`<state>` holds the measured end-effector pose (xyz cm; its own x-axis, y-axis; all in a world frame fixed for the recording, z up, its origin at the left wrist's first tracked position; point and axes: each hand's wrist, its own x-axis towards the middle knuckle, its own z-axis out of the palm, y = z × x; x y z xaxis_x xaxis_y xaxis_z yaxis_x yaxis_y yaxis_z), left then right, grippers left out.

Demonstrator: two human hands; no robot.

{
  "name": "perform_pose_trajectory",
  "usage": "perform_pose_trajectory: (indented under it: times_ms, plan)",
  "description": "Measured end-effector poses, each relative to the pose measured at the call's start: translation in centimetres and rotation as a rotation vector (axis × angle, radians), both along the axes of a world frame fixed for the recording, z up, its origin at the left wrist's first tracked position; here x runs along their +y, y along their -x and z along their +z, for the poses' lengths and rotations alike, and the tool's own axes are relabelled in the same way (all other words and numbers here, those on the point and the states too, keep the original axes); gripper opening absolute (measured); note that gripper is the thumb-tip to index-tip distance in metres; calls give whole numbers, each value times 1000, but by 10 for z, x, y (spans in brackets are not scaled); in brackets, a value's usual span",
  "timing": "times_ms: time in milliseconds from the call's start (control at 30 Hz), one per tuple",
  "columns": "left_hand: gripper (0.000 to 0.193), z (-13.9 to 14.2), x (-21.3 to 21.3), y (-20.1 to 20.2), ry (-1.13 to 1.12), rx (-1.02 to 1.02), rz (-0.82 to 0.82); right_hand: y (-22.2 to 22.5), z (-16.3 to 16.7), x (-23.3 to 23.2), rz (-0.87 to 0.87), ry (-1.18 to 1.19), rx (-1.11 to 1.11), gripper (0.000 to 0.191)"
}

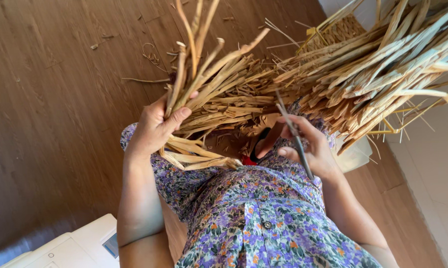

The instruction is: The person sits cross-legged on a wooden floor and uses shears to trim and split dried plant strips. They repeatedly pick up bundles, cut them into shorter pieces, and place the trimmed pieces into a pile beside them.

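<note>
My left hand [154, 126] grips a bundle of dried, tan reed strips [209, 84] that fan upward and out past my fingers. My right hand [305, 144] holds a pair of metal scissors [294, 134], its blades pointing up into the strips. A large sheaf of the same dried strips [377, 69] spreads across the upper right, partly over a woven straw piece [335, 32]. Under both hands, my lap is covered by a purple floral dress [263, 213].
Brown wood-plank floor [60, 99] carries scattered straw scraps [152, 54]. A white device [80, 245] sits at the lower left. A pale tiled surface [432, 159] lies at the right. Something red [248, 160] shows between my hands.
</note>
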<state>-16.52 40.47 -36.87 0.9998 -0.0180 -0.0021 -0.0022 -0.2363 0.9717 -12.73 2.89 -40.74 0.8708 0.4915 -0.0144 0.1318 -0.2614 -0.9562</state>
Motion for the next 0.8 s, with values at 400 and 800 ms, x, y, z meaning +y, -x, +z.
perform_pose_trajectory:
  times_ms: [400,800]
  plan:
    - [36,-11,-34,1,-289,26,-248,6,-11,9,-44,-61,102,61]
    - [39,-16,-39,-6,-293,82,-239,12,-34,-2,-121,-45,77,47]
